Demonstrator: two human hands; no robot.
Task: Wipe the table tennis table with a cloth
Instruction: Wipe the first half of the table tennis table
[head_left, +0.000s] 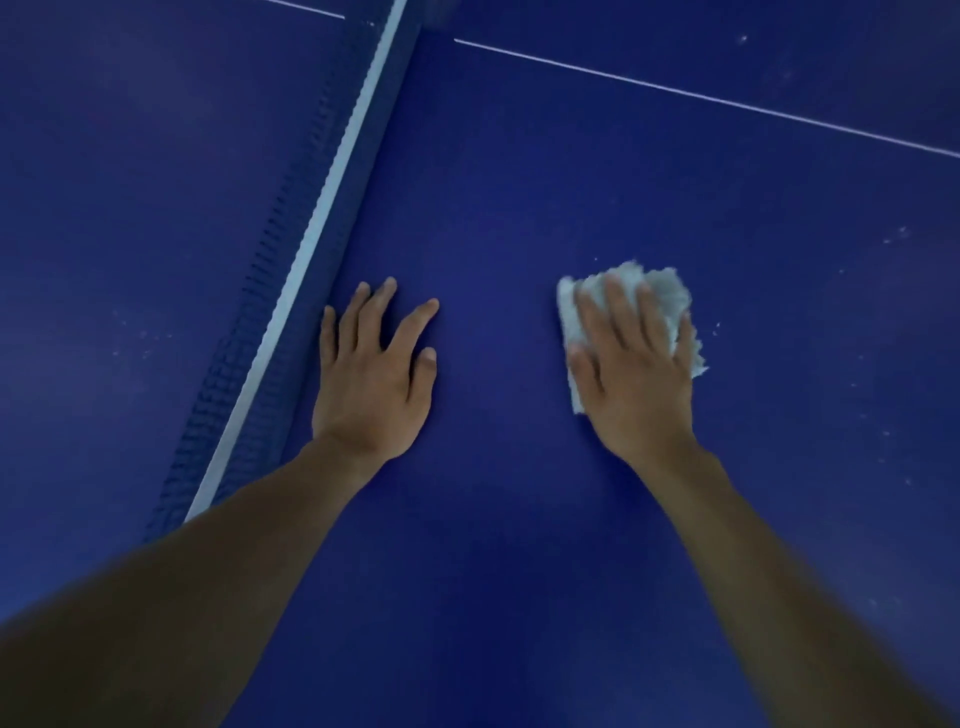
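Observation:
The dark blue table tennis table (519, 171) fills the head view. A small pale grey cloth (667, 296) lies flat on it at centre right. My right hand (631, 364) presses down on the cloth with straight, spread fingers and covers most of it. My left hand (371, 369) rests flat on the bare table surface with its fingers spread, just right of the net and about a hand's width left of the cloth.
The net (311, 249) with its white top band runs diagonally from bottom left to top centre. A thin white line (701, 96) crosses the table at the top right. Small white specks (901, 234) dot the surface at the right.

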